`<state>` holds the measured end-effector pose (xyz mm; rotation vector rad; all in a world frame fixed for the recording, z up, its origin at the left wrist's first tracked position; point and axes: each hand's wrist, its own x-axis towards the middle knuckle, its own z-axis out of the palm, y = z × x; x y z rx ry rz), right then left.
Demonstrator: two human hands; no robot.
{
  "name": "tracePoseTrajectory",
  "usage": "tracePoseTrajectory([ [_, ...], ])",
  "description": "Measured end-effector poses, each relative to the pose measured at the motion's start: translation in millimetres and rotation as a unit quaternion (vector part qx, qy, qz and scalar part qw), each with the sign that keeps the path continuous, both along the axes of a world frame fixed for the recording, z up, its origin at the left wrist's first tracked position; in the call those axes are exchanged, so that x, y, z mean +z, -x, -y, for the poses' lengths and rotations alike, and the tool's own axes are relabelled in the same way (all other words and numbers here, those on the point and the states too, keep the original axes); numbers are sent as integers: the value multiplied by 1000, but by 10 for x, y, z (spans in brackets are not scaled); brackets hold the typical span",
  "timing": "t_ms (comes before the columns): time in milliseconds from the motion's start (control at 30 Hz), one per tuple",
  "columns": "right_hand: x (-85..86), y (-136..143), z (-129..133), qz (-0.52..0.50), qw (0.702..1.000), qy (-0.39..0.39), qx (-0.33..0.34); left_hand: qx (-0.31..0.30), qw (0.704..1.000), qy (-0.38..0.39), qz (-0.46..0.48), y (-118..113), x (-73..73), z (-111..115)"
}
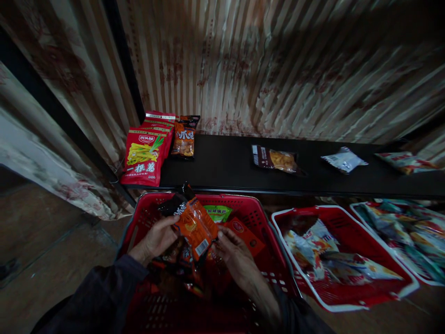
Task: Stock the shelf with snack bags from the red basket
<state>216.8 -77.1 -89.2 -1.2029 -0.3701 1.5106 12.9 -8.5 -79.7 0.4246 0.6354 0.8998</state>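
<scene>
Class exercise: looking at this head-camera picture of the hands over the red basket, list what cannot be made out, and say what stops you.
Head view only:
- Right hand: its grip on the orange packet is unclear; fingertips only meet its edge.
- Packets under the left hand in the red basket: too dark.
- Packet at the shelf's right end: blurred.
- Far right basket: cut off by the frame.

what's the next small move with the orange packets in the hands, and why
Probably lift the orange packets clear of the red basket and carry them toward the black shelf. The left hand grips the bunch and the right hand touches its lower edge, above the basket. A matching orange packet stands on the shelf beside the red packets, with bare shelf next to it.
</scene>
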Motion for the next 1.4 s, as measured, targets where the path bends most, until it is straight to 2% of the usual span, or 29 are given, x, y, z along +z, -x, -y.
tracePoseTrajectory([
  [100,4,2,-19,-32,999,4,-7,13,1000,-9,-13,-35,-5,-1],
  [233,-16,30,2,-76,997,14,17,40,999,1,-17,-61,12,-24],
  [400,-99,81,45,-116,991,39,56,35,999,13,-9,-67,17,-19],
  [567,-136,106,59,-78,995,41,38,39,999,12,1,-60,16,-20],
  [767,-78,142,51,-16,999,34,15,115,991,64,-21,-66,61,-86],
  [933,-86,151,56,41,999,5,6,144,985,79,-47,-36,120,-132],
  [1067,-99,173,72,64,998,14,4,172,980,86,-50,-18,143,-139],
  [1400,-3,180,70,79,997,-17,14,152,982,101,-49,10,150,-166],
])
